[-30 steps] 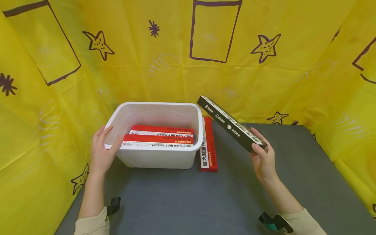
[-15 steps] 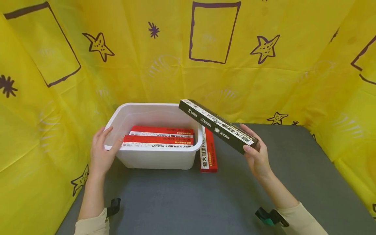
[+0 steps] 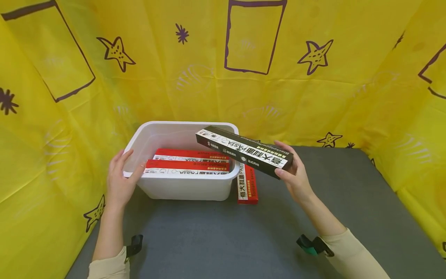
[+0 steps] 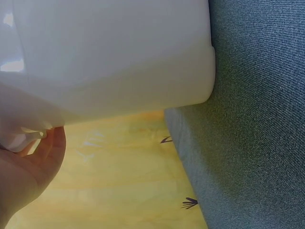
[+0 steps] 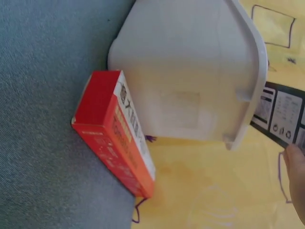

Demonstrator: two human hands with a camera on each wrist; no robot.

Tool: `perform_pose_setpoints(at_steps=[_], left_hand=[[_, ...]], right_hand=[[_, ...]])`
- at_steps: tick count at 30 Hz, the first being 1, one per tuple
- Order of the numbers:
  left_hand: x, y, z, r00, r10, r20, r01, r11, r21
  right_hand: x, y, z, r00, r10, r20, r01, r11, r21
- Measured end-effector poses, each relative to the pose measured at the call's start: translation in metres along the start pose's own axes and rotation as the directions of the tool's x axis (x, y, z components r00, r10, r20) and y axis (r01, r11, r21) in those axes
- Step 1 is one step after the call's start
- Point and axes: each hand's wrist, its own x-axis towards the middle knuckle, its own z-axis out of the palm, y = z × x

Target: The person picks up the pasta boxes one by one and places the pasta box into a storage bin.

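My right hand [image 3: 296, 178] grips the near right end of a black pasta box [image 3: 244, 151]. The box tilts, its far left end over the opening of a white plastic bin [image 3: 184, 190] and its label side facing me. At the bin's left end, my left hand [image 3: 120, 182] holds the rim, thumb along the front corner; the left wrist view shows its fingers [image 4: 57, 148] hooked at the edge. Inside lie two red pasta boxes, a front one [image 3: 188, 165] and one behind it [image 3: 191, 153]. A third red pasta box [image 5: 116, 129] rests on the table against the bin's right side.
A grey cloth-covered table [image 3: 216, 236] spreads under everything. Yellow curtain [image 3: 209, 93] with drawn stars and frames hangs behind and at both sides, close behind the bin. Dark straps [image 3: 135, 245] sit on both wrists.
My right hand has carried the black pasta box leftward, bringing its far end over the bin and turning its label face up. My left hand and the bin have stayed put.
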Motion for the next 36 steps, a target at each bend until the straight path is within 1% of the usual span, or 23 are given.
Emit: perform_pose_setpoints(at_steps=[4, 7, 10, 13, 16, 19, 25, 32, 36], left_hand=[[0.000, 0.000, 0.000, 1.000, 0.001, -0.006, -0.001, 1.000, -0.007], [0.000, 0.000, 0.001, 1.000, 0.004, -0.009, -0.004, 1.000, -0.009], [0.000, 0.000, 0.001, 1.000, 0.005, -0.011, -0.005, 1.000, -0.010], [0.000, 0.000, 0.001, 1.000, 0.015, -0.017, -0.015, 1.000, -0.012], [0.000, 0.000, 0.001, 0.999, 0.031, -0.025, -0.031, 0.999, -0.016], [0.000, 0.000, 0.001, 0.999, 0.041, -0.031, -0.041, 0.999, -0.021], [-0.001, 0.001, 0.000, 0.999, 0.030, -0.025, -0.030, 0.999, -0.018], [-0.001, 0.001, 0.000, 1.000, 0.008, -0.006, -0.008, 1.000, -0.017], [-0.001, 0.001, 0.000, 1.000, 0.002, -0.005, -0.002, 1.000, -0.016]], right_hand=[[0.005, 0.000, 0.000, 0.998, 0.065, 0.005, -0.065, 0.998, -0.013], [0.009, 0.001, 0.001, 0.996, 0.085, -0.017, -0.086, 0.994, -0.063], [0.013, 0.002, 0.001, 0.995, 0.083, -0.054, -0.089, 0.990, -0.111], [0.016, 0.004, 0.002, 0.994, 0.082, -0.075, -0.091, 0.989, -0.116], [0.018, 0.005, 0.003, 0.993, 0.088, -0.073, -0.097, 0.987, -0.130], [0.021, 0.006, 0.004, 0.994, 0.086, -0.074, -0.098, 0.979, -0.176], [0.026, 0.009, 0.005, 0.991, 0.097, -0.089, -0.117, 0.958, -0.262], [0.027, 0.014, 0.009, 0.992, 0.063, -0.109, -0.091, 0.957, -0.275], [0.029, 0.016, 0.015, 0.991, 0.072, -0.112, -0.100, 0.960, -0.261]])
